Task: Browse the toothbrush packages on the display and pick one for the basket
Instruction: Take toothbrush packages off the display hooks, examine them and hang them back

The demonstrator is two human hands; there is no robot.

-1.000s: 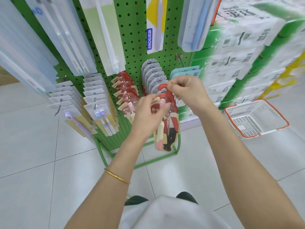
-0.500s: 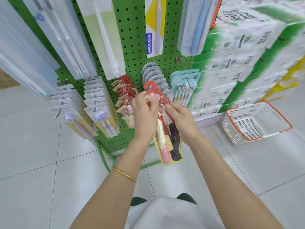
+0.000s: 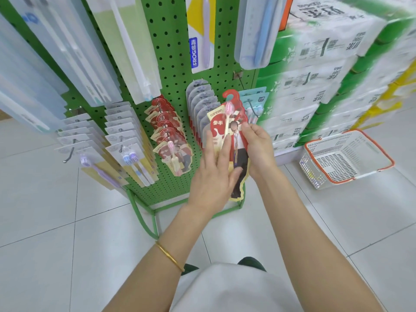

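Partly behind left hand (image 3: 212,176), red toothbrush package (image 3: 235,129) in right hand (image 3: 258,146).

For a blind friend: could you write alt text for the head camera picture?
A person holds a red toothbrush package before a green display of hanging packages: the right hand pinches its edge, the left hand lies flat on its front. A white basket with an orange rim sits on the floor to the right.
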